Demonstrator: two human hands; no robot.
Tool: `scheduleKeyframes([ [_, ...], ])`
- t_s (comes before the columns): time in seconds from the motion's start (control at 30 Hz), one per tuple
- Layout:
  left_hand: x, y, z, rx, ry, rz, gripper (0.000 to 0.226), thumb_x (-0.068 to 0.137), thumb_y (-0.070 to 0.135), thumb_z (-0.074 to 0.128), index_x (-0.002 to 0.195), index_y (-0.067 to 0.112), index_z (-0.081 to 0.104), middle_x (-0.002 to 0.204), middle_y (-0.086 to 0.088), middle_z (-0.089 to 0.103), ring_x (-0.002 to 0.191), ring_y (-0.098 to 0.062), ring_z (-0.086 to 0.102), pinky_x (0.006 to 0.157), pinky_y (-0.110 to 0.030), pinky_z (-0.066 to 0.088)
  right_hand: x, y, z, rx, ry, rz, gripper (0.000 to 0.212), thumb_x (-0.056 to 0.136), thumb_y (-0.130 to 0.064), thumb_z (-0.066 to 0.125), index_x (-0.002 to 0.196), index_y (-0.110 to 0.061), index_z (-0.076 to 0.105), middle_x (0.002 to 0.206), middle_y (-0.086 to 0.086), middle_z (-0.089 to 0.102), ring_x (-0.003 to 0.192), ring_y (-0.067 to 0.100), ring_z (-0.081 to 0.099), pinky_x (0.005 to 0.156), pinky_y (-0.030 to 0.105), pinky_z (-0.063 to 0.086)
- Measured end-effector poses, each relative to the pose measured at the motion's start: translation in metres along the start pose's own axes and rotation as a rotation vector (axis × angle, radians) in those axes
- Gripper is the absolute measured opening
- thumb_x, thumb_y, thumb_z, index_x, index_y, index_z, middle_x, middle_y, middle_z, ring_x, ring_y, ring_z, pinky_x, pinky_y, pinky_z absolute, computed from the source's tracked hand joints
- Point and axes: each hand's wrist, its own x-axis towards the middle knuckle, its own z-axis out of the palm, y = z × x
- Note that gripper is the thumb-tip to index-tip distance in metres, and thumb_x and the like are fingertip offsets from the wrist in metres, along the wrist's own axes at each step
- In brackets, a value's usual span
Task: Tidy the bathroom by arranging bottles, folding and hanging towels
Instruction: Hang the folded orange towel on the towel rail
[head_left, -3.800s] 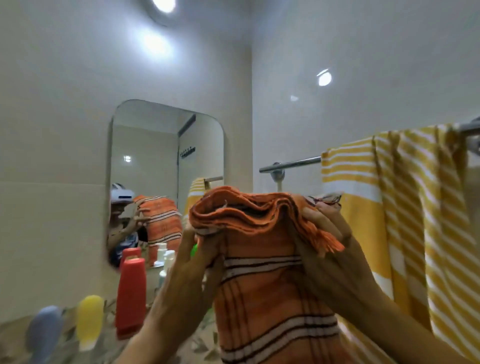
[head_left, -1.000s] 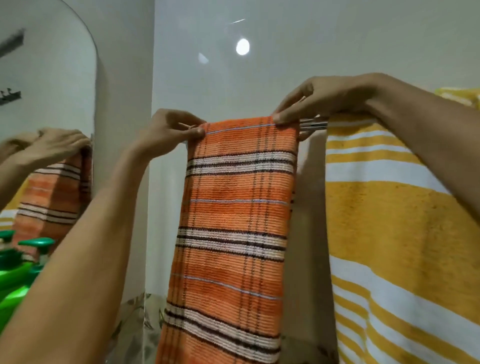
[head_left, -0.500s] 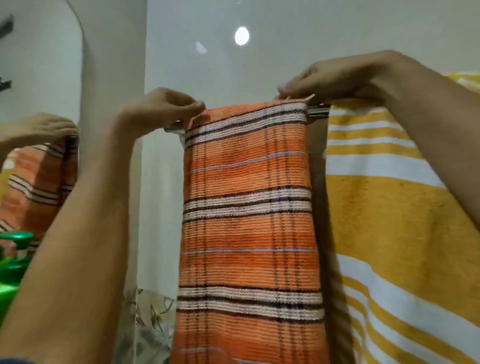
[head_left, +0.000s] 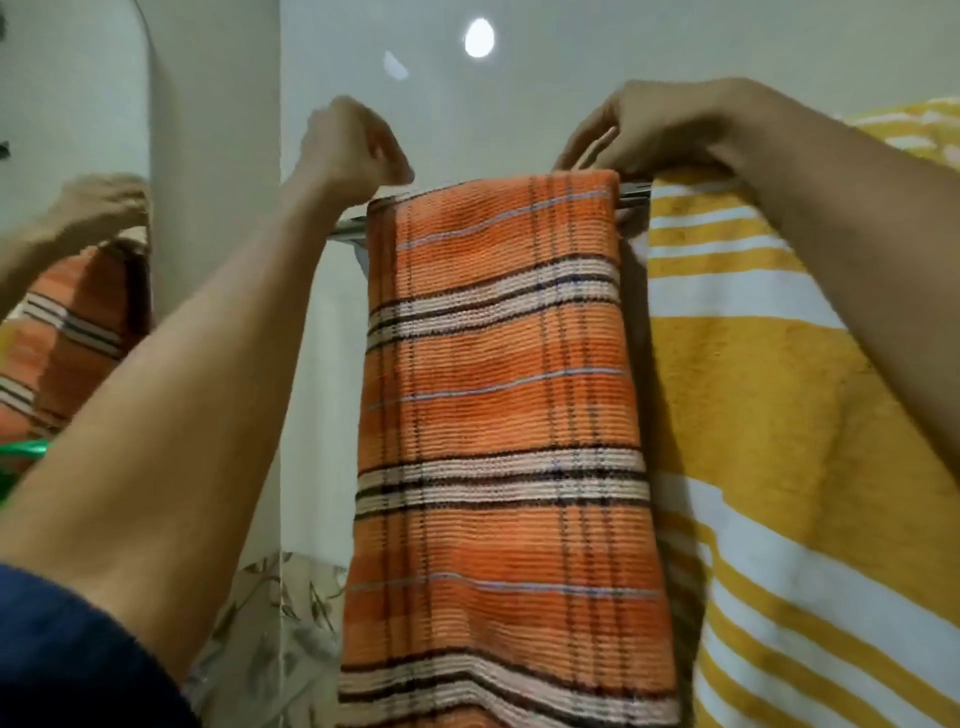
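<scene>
Orange towel: draped over the rail, hanging flat and full-width between the hands. Half a second ago the first white-and-dark stripe band sat right at the fold on the rail; now that band lies well below it, with plain orange at the top, so the front drape has been fed down and the hang lengthened. Judgement: hanging of this towel is nearly done; only levelling of the top edge remains. Left hand: fingers curled, at the towel's upper-left corner, just above the fold; blurred, so whether it pinches cloth or merely hovers cannot be told. Right hand: fingers curled down onto the towel's upper-right corner at the rail, apparently pinching the edge. Yellow towel: on the same rail, just beside the orange one to the right, partly under the right forearm, a narrow gap of bare rail between the two. Mirror: far left, reflecting a hand and orange cloth. Green item: lower left edge, too cropped to identify.
</scene>
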Motion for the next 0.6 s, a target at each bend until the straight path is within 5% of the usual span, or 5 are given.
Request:
scheduleKeyframes([
  [0.17,-0.043,-0.025,-0.018,-0.237,-0.359,0.036,0.051,0.078,0.049,0.056,0.110,0.010,0.064,0.104,-0.011,0.066,0.095,-0.020,0.062,0.086,-0.032,0.049,-0.013,0.003,-0.006,0.333,-0.135,-0.075,0.045,0.057,-0.058,0.075,0.094,-0.033,0.073,0.101,-0.011,0.073,0.096,0.009,0.067,0.078,0.025,0.054],
  [0.27,-0.041,-0.032,-0.008,-0.266,-0.233,0.068,0.032,0.087,0.039,0.056,0.106,0.014,0.065,0.100,-0.010,0.066,0.096,-0.023,0.062,0.087,-0.038,0.050,-0.013,0.003,-0.005,0.251,-0.167,-0.144,0.037,0.054,-0.055,0.075,0.084,-0.033,0.076,0.088,-0.015,0.075,0.082,0.000,0.070,0.063,0.013,0.055],
  [0.37,-0.018,-0.027,-0.002,-0.235,-0.195,0.041,0.024,0.088,0.032,0.059,0.098,0.012,0.068,0.080,0.003,0.062,0.075,-0.013,0.054,0.060,-0.017,0.042,-0.007,0.004,-0.001,0.261,0.020,-0.139,0.011,0.071,-0.036,0.076,0.078,-0.027,0.075,0.078,-0.006,0.074,0.072,0.006,0.069,0.060,0.015,0.057],
  [0.5,0.005,-0.010,0.013,-0.072,-0.012,0.037,0.019,0.081,0.018,0.069,0.097,0.009,0.068,0.097,-0.006,0.066,0.083,-0.010,0.055,0.069,-0.015,0.040,0.005,0.000,0.004,0.081,0.163,-0.108,0.018,0.082,-0.016,0.070,0.100,-0.017,0.072,0.099,0.010,0.071,0.090,0.018,0.066,0.082,0.031,0.056],
  [0.6,0.003,-0.001,0.004,-0.174,0.044,0.000,0.037,0.077,0.030,0.074,0.102,0.005,0.064,0.092,-0.004,0.063,0.070,-0.013,0.058,0.053,-0.009,0.044,0.002,0.000,0.001,0.110,0.042,-0.068,0.022,0.084,-0.022,0.069,0.106,-0.025,0.068,0.106,0.000,0.070,0.095,0.014,0.065,0.075,0.024,0.054],
])
